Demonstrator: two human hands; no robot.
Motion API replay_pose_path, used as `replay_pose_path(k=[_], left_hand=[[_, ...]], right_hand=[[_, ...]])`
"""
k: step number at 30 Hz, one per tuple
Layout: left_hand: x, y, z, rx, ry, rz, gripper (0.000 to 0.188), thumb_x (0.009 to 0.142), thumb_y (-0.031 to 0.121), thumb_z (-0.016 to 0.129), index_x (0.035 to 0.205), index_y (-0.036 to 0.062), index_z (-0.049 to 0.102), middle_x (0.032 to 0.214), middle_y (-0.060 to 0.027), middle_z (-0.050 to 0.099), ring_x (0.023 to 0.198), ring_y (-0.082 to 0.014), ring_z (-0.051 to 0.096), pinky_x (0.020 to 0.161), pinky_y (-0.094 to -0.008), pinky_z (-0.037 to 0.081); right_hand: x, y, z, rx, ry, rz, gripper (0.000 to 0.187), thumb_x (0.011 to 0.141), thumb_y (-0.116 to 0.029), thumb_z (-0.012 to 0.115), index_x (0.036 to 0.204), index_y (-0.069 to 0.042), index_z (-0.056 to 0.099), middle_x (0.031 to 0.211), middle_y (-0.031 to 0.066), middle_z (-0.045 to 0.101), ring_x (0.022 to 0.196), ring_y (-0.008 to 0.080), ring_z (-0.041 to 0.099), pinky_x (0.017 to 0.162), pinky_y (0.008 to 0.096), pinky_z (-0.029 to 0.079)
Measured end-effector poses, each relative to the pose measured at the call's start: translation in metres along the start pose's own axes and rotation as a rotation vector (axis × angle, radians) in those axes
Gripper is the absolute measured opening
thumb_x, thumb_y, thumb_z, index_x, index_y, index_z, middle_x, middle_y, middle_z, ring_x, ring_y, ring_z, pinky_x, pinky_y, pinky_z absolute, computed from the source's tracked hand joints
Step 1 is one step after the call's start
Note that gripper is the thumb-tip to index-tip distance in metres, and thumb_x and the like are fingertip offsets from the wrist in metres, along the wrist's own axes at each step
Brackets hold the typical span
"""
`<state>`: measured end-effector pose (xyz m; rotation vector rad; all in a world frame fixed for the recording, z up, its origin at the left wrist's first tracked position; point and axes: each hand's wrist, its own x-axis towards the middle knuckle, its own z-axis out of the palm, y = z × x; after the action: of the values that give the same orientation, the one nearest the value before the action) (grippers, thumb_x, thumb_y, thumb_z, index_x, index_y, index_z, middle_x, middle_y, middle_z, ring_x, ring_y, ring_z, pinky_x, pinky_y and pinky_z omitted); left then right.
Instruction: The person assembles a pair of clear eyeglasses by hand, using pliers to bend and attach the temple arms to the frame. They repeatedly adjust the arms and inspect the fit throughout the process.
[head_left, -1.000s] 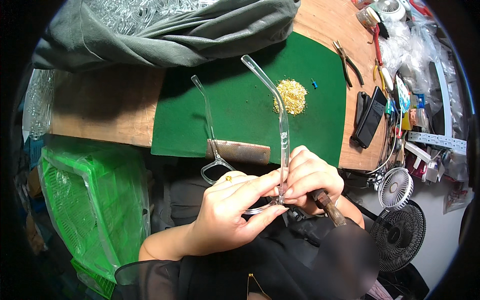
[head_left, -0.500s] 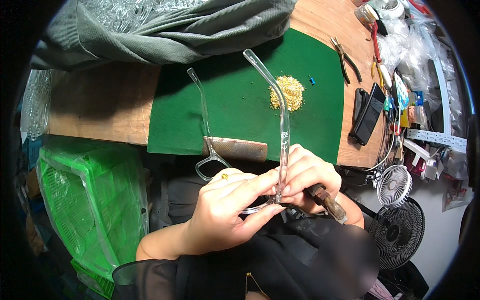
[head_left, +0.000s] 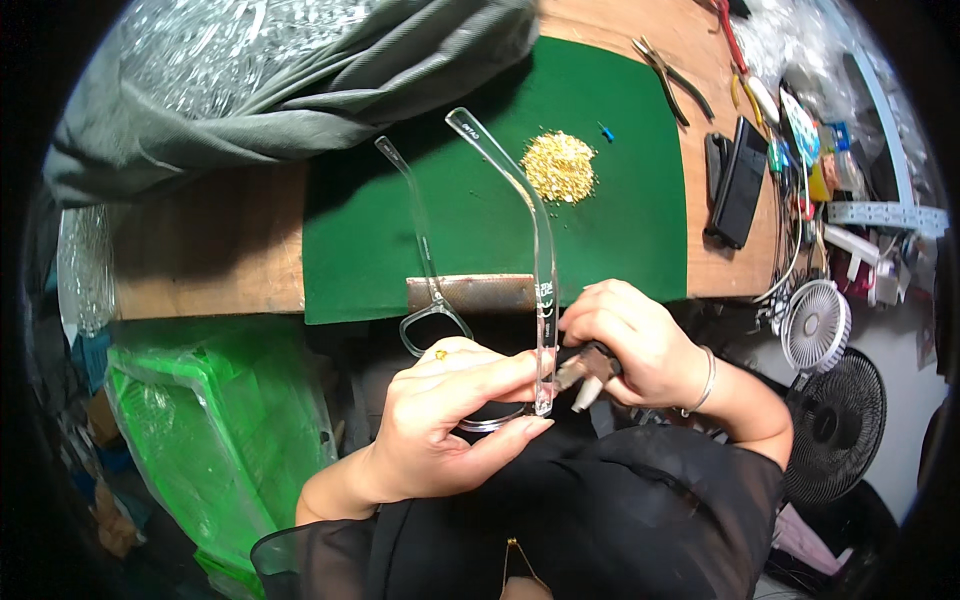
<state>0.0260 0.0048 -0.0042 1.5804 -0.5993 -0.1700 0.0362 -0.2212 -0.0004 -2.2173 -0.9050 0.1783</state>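
My left hand (head_left: 450,415) pinches a clear plastic eyeglass frame (head_left: 540,290) at the hinge corner, over my lap. One temple arm rises toward the green mat (head_left: 480,230); the other temple (head_left: 415,220) lies across the mat. My right hand (head_left: 630,345) grips a small tool with a dark handle (head_left: 590,365), its tip at the frame's hinge. A pile of tiny gold parts (head_left: 560,165) sits on the mat beyond. A small metal block (head_left: 470,292) lies at the mat's near edge.
Grey cloth (head_left: 300,70) covers clear pieces at the back left. Pliers (head_left: 670,75), a black case (head_left: 740,180) and clutter line the wooden bench's right side. Two small fans (head_left: 815,325) stand at right. A green plastic bag (head_left: 190,430) hangs at left.
The frame and both hands stay together near my lap; the view has shifted slightly. My right hand has turned, so the tool handle now shows between the hands.
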Motion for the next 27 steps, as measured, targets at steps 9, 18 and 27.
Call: replay_pose_path(k=[9,18,27], left_hand=[[-0.003,-0.004,-0.001,0.069,-0.052,0.043,0.046,0.059,0.0,0.073,0.103,-0.002,0.062,0.086,-0.0097,0.068,0.074,-0.0199,0.064,0.073,-0.03,0.045],[0.001,0.002,-0.005,0.244,-0.105,0.118,0.039,0.056,0.002,0.073,0.094,0.0033,0.067,0.084,-0.0068,0.067,0.075,-0.0186,0.064,0.068,-0.0297,0.043],[0.002,0.002,0.001,0.356,-0.072,0.155,0.035,0.063,0.003,0.072,0.097,0.0085,0.068,0.073,0.0042,0.064,0.066,-0.0127,0.059,0.059,-0.0266,0.037]], right_hand=[[0.01,-0.004,0.001,-0.106,-0.056,-0.061,0.029,0.058,-0.006,0.066,0.082,-0.004,0.051,0.08,0.0101,0.051,0.077,0.027,0.052,0.074,0.0361,0.043],[0.012,-0.003,0.005,-0.175,-0.047,-0.136,0.022,0.059,-0.01,0.062,0.073,-0.006,0.047,0.074,0.0073,0.047,0.071,0.0236,0.05,0.069,0.0343,0.041],[0.01,-0.001,0.006,-0.294,-0.037,-0.158,0.019,0.06,-0.015,0.061,0.071,-0.008,0.047,0.068,0.0047,0.043,0.064,0.0203,0.047,0.062,0.0322,0.037]])
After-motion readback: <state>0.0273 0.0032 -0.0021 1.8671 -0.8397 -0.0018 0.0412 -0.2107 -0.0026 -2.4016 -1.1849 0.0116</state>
